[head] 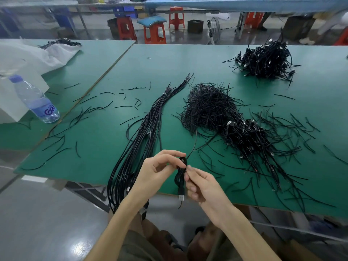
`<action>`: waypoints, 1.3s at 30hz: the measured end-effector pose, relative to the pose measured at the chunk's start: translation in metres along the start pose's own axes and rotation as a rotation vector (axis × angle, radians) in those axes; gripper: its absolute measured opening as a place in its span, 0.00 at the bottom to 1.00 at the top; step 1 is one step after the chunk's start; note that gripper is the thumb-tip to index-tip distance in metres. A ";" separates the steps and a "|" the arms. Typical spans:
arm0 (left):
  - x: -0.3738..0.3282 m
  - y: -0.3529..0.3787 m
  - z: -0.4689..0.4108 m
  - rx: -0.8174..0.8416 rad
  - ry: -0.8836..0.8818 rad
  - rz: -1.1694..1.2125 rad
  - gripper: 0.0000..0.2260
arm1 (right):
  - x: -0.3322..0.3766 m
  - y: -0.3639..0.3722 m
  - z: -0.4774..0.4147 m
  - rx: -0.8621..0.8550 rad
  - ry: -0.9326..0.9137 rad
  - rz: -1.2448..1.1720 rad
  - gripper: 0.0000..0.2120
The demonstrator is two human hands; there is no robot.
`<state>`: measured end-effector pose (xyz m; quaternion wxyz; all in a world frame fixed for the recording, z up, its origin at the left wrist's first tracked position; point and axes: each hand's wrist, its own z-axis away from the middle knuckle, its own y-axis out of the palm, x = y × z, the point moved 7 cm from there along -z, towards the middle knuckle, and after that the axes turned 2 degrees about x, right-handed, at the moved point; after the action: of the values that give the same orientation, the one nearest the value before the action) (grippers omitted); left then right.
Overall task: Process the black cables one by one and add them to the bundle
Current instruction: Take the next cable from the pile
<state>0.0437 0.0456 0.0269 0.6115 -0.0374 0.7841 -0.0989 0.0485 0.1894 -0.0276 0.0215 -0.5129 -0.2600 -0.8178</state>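
Both hands meet low in the middle of the frame, just above the near edge of the green table (188, 59). The left hand (158, 171) pinches the top of a small coiled cable (181, 175) between thumb and finger. The right hand (200, 185) holds the same coil from the other side with its fingertips. A thin black tie (194, 146) sticks up from the top of the coil. A silver plug (181, 197) hangs down at the bottom.

The bundle (143, 134) of long straight cables lies just left of the hands. It runs up toward the middle of the frame, and its near end droops off the table edge. A pile of coils (244, 136) sits to the right, and a heap of loose ties (209, 106) lies in the middle.

The person seems to be taking the tie off. If the hands let go too soon, the coil could drop to the floor, because it is held over the table edge. If the tie is pulled hard, the cable may knot. The bundle's hanging end could also slide off if an arm bumps it.
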 end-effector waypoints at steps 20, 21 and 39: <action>0.031 0.012 -0.007 -0.122 -0.299 -0.066 0.09 | 0.019 -0.022 0.000 -0.231 -0.281 0.499 0.10; 0.031 0.012 -0.007 -0.129 -0.299 -0.069 0.09 | 0.019 -0.021 -0.001 -0.225 -0.288 0.532 0.08; 0.052 -0.042 -0.016 -0.137 -0.506 -1.017 0.17 | 0.142 -0.130 -0.015 -0.704 -0.476 0.844 0.13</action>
<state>0.0126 -0.0027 -0.0104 0.6516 -0.4723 0.5014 -0.3176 -0.0703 0.3282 0.0357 0.1144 -0.7174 0.2552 -0.6381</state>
